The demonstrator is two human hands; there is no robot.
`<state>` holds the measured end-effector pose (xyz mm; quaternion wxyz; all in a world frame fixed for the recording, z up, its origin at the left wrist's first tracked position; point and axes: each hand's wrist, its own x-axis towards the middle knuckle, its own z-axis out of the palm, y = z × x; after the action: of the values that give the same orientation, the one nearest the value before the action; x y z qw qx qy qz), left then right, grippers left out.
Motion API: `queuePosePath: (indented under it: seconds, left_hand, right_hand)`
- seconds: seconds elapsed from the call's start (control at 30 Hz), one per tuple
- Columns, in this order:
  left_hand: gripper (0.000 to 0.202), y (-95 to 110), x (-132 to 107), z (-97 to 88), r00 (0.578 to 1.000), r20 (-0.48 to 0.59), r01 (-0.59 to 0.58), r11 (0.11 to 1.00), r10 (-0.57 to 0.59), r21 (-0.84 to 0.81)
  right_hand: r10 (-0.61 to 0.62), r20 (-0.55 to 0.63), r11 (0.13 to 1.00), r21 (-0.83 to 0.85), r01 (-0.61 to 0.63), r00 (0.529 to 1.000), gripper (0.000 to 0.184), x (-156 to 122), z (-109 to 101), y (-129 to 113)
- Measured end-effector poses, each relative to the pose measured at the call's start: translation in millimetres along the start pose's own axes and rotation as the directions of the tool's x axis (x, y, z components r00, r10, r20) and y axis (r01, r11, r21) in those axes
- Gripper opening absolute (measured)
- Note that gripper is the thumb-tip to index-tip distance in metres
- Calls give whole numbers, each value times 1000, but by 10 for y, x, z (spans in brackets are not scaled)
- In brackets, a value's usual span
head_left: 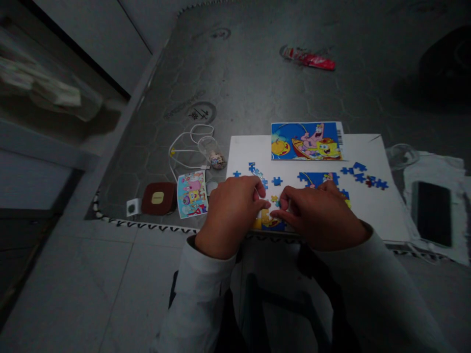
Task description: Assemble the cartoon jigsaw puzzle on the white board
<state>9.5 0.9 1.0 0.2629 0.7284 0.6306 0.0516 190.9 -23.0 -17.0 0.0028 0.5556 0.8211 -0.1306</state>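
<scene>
Reaching over a white board (368, 211), two bare hands met at a half-built SpongeBob jigsaw (324, 179). How did the left hand (230, 211) lie?

It lay palm down near the board's near edge, its fingers (257, 189) curled inward toward the right hand (320, 211).

And that right hand?

Also palm down, angled in from the other side, with its index finger (275, 214) stretched toward the left hand. A white sleeve (353, 264) ran back from the wrist.

Were they gripping anything?

Neither hand was flat open; both were partly curled. A small yellow jigsaw piece (274, 199) sat between them, but whether either hand held it could not be told.

Where was the jigsaw?

On the board, under and just beyond the fingers, with loose blue pieces (362, 171) nearby and a printed picture card (306, 141) at the far edge.
</scene>
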Motion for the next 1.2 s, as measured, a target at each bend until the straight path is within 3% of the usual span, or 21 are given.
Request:
queuePosePath:
  seconds: [0.37, 0.53, 0.73, 0.9, 1.07, 1.2]
  left_hand:
    - [11, 54, -25, -57, 999, 24, 30, 998, -32, 50]
    - [6, 86, -93, -132, 998, -31, 58, 988, -54, 145]
    - [8, 53, -130, -188, 991, -80, 125, 971, -110, 203]
    - [14, 31, -147, -198, 997, -41, 69, 972, -61, 224]
    - [28, 29, -151, -171, 999, 42, -38, 968, 28, 248]
    - [20, 38, -112, -156, 999, 41, -17, 970, 7, 243]
  right_hand:
    - [-50, 32, 997, 52, 49, 998, 16, -2, 51, -134]
    - [-60, -21, 998, 18, 60, 998, 20, -3, 68, -152]
    - [-25, -5, 1000, -16, 25, 1000, 20, -12, -5, -61]
    - [22, -6, 999, -40, -22, 1000, 18, -10, -29, 80]
    - [10, -52, 997, -76, -14, 999, 30, -8, -12, 79]
    - [-18, -80, 998, -62, 13, 997, 25, -12, -6, 28]
